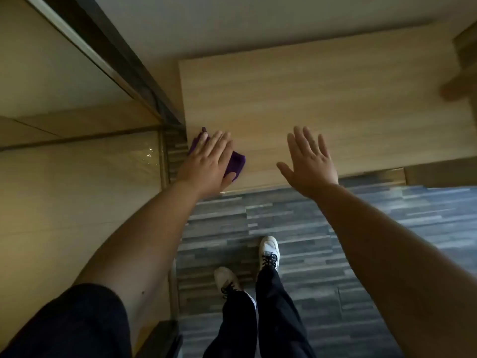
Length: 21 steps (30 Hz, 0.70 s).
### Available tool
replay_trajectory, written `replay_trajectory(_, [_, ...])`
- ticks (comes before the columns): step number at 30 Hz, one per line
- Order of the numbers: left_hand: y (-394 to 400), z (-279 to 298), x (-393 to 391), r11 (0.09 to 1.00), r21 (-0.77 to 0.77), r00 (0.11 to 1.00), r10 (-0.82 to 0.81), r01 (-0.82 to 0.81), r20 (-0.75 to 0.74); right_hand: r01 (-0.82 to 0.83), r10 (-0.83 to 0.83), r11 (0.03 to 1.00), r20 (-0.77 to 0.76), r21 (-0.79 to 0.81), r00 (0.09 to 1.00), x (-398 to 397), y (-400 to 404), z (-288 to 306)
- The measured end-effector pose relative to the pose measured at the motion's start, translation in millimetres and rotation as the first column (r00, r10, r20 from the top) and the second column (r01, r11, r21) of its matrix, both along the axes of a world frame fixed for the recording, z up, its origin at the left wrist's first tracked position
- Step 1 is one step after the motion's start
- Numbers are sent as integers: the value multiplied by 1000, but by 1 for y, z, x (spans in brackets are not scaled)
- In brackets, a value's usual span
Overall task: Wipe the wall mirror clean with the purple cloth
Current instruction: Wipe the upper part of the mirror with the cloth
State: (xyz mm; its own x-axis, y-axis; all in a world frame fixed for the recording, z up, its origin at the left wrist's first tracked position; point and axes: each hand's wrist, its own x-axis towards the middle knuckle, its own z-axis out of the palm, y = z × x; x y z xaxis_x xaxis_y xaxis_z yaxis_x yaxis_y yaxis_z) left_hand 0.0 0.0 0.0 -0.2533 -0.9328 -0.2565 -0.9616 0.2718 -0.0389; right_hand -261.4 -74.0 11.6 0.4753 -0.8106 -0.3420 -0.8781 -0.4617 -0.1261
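The purple cloth (238, 162) lies on the near left corner of a light wooden top (322, 99). My left hand (206, 166) rests flat on it with the fingers stretched out and the thumb at its near edge; most of the cloth is hidden under the palm. My right hand (309, 164) hovers open, fingers spread, over the front edge of the same top and holds nothing. The wall mirror (77, 182) fills the left side, with a few wet glints near its right edge, just left of the cloth.
A dark frame strip (124, 60) runs diagonally along the mirror's edge down to the wooden top's corner. Below is grey striped flooring (374, 241), where my two white shoes (269, 251) stand. A blurred wooden shape (462, 73) sits at the far right.
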Motion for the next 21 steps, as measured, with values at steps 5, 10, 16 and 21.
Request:
replay_trajectory(5, [-8,-43,4,998,46,998,-43,41,43,-52,56,997,-58,58,997,7,4,-43])
replay_trajectory(10, [-17,-63,15,995,82,996,-65,60,60,-82,87,995,-78,63,993,9,1,-66])
replay_trajectory(16, [-24,-83,32,985,102,990,-138,141,-38,-104,108,993,-67,54,992,15,-4,-82])
replay_trajectory(21, [-23,-95,41,978,39,976,-199,203,-90,-113,115,992,-42,48,992,16,-6,-91])
